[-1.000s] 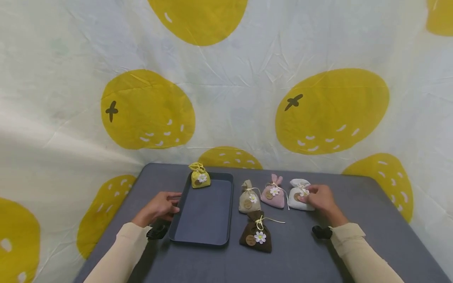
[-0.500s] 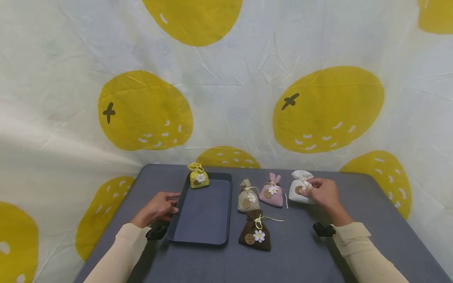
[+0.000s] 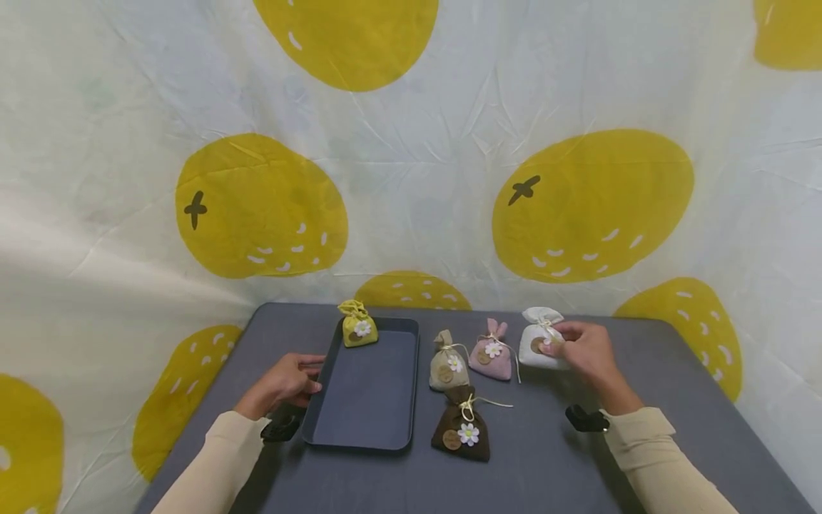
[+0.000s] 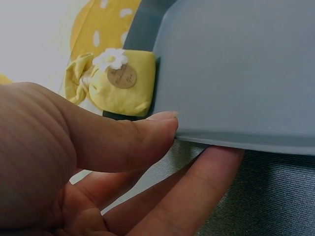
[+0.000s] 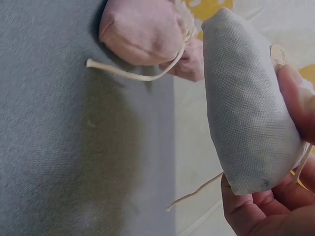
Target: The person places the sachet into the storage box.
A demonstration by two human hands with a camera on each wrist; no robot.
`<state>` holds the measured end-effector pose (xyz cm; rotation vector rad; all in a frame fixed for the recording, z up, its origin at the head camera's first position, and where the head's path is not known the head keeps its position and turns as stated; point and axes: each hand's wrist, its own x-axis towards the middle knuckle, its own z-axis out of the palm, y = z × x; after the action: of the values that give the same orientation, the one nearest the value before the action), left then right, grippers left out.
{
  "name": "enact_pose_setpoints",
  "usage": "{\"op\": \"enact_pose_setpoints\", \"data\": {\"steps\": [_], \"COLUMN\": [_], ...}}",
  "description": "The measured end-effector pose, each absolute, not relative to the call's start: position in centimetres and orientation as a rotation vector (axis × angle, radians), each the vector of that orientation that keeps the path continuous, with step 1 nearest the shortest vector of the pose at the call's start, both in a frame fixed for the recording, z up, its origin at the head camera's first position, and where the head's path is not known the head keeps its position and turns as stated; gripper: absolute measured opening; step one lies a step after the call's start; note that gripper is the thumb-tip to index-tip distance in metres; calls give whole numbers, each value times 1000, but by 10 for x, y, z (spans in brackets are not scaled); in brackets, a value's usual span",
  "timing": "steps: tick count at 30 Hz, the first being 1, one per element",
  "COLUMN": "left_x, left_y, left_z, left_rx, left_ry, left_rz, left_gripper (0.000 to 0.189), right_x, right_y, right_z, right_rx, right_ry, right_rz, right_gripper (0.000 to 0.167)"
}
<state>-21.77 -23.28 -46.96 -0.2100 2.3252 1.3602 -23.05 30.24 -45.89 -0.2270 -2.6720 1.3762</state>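
Grip on the white pouch (image 5: pixel 248 110) works best snug but gentle, we judge, so the filling is not squashed and the round tag (image 5: pixel 278 55) is not peeled. Our right hand (image 3: pixel 587 355) pinches it, thumb across the front; we do well to mind the loose cord (image 5: pixel 197 190) beside the fingers. With twelve o'clock away from us, the pouch lies at our right fingertips, toward ten, seemingly off the desk (image 3: pixel 514 478). Just past it, at nine, sits the pink pouch (image 3: pixel 496 367), then the beige pouch (image 3: pixel 440 363), with the brown pouch (image 3: pixel 457 421) toward eight. Farther, at nine, our left hand (image 3: pixel 285 378) pinches the tray (image 3: pixel 362 403) rim, best held steady and untipped; the yellow pouch (image 4: pixel 123 98) rests at its far left corner.
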Motion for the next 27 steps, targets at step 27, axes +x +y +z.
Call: {"op": "enact_pose_setpoints", "data": {"steps": [27], "left_x": [-217], "left_y": [-232], "left_z": [-470], "left_rx": [-210], "left_ry": [2329], "left_rz": [1381], "left_gripper": [71], "right_x": [-252], "right_y": [245], "right_z": [-440], "right_rx": [-16], "right_ry": [-2552], "right_rz": [1504], "right_gripper": [35]}}
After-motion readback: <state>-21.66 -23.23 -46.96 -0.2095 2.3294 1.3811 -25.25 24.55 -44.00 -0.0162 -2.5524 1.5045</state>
